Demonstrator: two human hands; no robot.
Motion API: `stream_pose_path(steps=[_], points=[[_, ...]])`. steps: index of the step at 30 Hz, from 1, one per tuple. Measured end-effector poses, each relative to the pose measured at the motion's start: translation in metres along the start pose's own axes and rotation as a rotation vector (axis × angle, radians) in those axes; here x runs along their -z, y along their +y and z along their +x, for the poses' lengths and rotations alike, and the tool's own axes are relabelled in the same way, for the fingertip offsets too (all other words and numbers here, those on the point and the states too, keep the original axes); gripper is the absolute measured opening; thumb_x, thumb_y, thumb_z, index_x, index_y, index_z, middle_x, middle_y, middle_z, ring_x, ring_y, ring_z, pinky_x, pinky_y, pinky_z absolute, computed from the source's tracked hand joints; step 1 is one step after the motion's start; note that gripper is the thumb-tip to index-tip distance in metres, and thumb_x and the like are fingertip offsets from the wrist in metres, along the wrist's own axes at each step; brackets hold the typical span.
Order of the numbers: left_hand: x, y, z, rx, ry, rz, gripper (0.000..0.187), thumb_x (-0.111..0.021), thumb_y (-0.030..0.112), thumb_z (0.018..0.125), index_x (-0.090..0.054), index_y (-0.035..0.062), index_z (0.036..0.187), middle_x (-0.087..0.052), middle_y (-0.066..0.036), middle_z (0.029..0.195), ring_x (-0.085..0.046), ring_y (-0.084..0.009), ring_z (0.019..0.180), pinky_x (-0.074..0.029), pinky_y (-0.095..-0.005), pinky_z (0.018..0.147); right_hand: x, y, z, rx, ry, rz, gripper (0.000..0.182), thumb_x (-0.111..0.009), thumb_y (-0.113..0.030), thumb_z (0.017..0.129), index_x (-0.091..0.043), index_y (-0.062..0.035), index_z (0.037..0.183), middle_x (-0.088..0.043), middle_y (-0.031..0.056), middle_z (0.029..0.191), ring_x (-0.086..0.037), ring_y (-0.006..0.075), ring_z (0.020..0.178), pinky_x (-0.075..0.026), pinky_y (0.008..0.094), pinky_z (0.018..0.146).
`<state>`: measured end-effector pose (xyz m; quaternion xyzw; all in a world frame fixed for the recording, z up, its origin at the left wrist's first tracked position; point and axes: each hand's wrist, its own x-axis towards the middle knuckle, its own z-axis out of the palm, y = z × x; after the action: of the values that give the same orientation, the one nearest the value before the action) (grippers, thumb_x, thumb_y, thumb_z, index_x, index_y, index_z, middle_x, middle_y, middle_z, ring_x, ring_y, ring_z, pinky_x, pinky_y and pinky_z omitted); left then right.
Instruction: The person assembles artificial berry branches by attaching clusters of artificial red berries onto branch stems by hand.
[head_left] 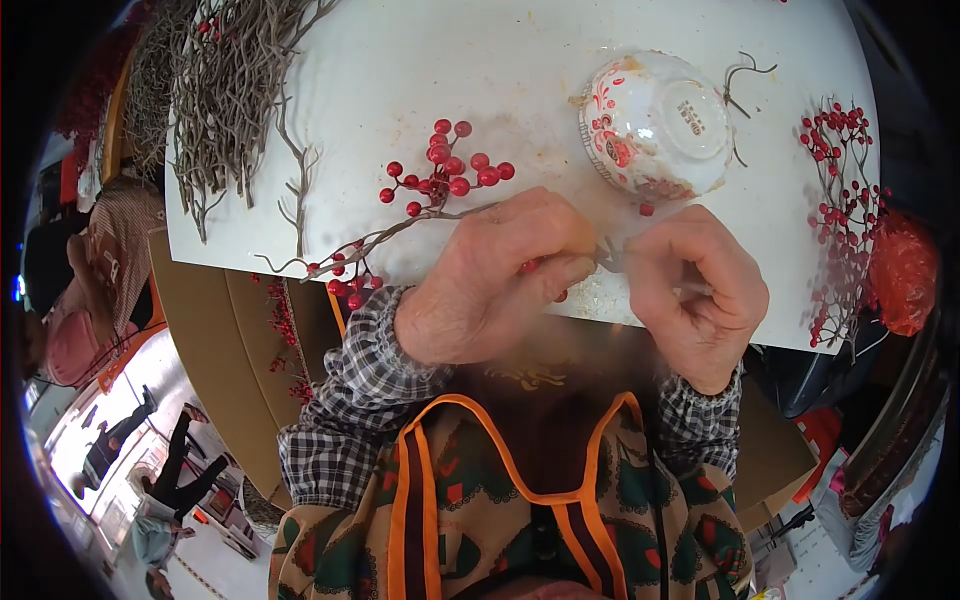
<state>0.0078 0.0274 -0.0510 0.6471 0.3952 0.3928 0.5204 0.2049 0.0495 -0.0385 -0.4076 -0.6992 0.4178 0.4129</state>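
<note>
An artificial berry branch (372, 240) with red berries lies over the table's near edge, its brown stem running under my left hand (500, 275). That hand is closed around it, and a few red berries show beneath the fingers. Close by on the right, my right hand (700, 290) is curled in a pinch with a thin pale bit showing inside the fingers; what it holds is too small to name. A short grey-brown twig end (608, 255) shows between the hands. Just beyond them, an upturned white bowl (690, 118) with red patterns has brownish smears on it.
Bare brown twigs (225, 90) are heaped at the table's (400, 60) far left. Finished-looking berry sprays (840, 200) lie along the right edge beside a red plastic bag (903, 275). A small twig (738, 90) touches the bowl's side. Cardboard (215, 350) stands below the near edge.
</note>
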Motion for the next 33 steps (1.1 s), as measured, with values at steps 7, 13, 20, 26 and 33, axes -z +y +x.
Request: stream_pose_path(steps=[7,13,20,26,33], points=[[0.0,-0.003,0.002,-0.108,0.012,0.102,0.014,-0.062,-0.002,0.084,-0.057,-0.0012,0.097,-0.061,-0.012,0.09,-0.056,-0.0216,0.077,-0.046,-0.0297,0.066,0.001,-0.003,0.001,0.057,-0.014,-0.11,0.019,-0.069,0.006,0.068,-0.062,-0.003,0.083,-0.059,0.0055,0.07,-0.053,0.0148,0.055,-0.042,0.025,0.048],[-0.001,-0.006,0.007,-0.194,0.004,0.163,0.016,-0.063,-0.002,0.082,-0.057,-0.0018,0.096,-0.061,-0.013,0.088,-0.056,-0.0258,0.077,-0.046,-0.0312,0.065,-0.004,0.004,0.002,0.188,-0.026,-0.177,0.02,-0.068,0.008,0.067,-0.06,-0.0024,0.082,-0.057,0.0059,0.069,-0.053,0.0166,0.053,-0.042,0.0266,0.047],[-0.001,-0.006,0.002,-0.054,0.038,0.028,0.012,-0.06,-0.001,0.085,-0.057,-0.0014,0.097,-0.061,-0.012,0.089,-0.055,-0.0208,0.077,-0.045,-0.0292,0.067,-0.004,0.01,-0.007,-0.053,0.008,0.065,0.015,-0.065,0.007,0.073,-0.06,-0.0001,0.085,-0.057,0.0035,0.075,-0.048,0.0093,0.057,-0.039,0.0216,0.051],[0.0,-0.008,0.002,-0.081,0.022,0.032,0.011,-0.06,-0.001,0.086,-0.057,-0.0011,0.097,-0.061,-0.012,0.09,-0.054,-0.0194,0.077,-0.046,-0.0291,0.066,-0.005,0.013,-0.01,-0.045,0.026,0.106,0.015,-0.065,0.007,0.075,-0.062,0.0003,0.087,-0.058,0.0033,0.079,-0.047,0.0077,0.06,-0.038,0.0204,0.054],[0.0,-0.009,0.004,-0.085,0.019,0.095,0.012,-0.061,-0.001,0.085,-0.058,-0.0013,0.096,-0.061,-0.011,0.089,-0.054,-0.0209,0.076,-0.046,-0.0299,0.066,-0.006,0.013,-0.008,-0.026,0.007,0.085,0.015,-0.067,0.005,0.075,-0.062,-0.0008,0.088,-0.058,0.004,0.079,-0.048,0.0085,0.06,-0.039,0.0213,0.053]])
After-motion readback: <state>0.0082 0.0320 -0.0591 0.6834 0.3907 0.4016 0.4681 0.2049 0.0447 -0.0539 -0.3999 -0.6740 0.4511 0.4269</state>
